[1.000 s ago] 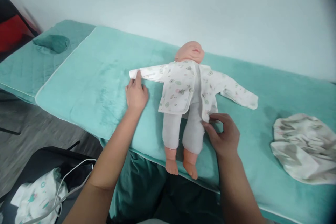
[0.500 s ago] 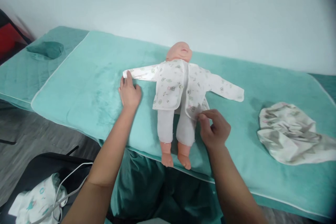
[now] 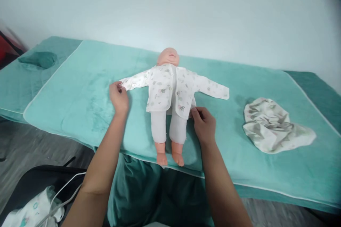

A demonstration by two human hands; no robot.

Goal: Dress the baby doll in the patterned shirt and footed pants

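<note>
A baby doll (image 3: 168, 56) lies on its back, head toward the wall and feet toward me. It wears a white printed baby jacket (image 3: 160, 90), parted down the front, over pale leggings (image 3: 158, 126). Both sleeves stretch out sideways, and no doll hands show at the cuffs. My left hand (image 3: 119, 97) is closed on the cuff of the sleeve on the left. At the jacket's lower right hem, my right hand (image 3: 204, 122) pinches the edge of the fabric beside the doll's leg.
A crumpled printed cloth (image 3: 274, 126) lies to the right on the green padded bed (image 3: 80, 88). The bed has a face hole (image 3: 38, 59) at its left end. At lower left, a black chair (image 3: 34, 177) holds a printed white cloth (image 3: 34, 209) and a white cable (image 3: 62, 188).
My left hand has gone from fingers laid on the cuff to gripping it. My right hand still pinches the hem. The whole view has shifted, moving the doll and cloth leftward in the picture.
</note>
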